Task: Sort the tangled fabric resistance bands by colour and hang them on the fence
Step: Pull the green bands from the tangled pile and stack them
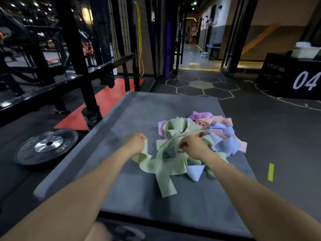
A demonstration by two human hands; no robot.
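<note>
While both hands grip green bands (161, 164), left hand (136, 142), right hand (192, 145), pile beyond.

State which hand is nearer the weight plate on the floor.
Left. The left hand, gripping a green band, is on the side of the weight plate; the right hand is farther away, at the pile.

two hands (136, 143), one weight plate (46, 146), one mat (139, 206)

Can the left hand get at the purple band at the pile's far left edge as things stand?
Probably yes, once freed. The left hand grips a green band, and the purple band lies exposed just beyond it on the grey mat, with nothing between them. It must release the green band first.
</note>
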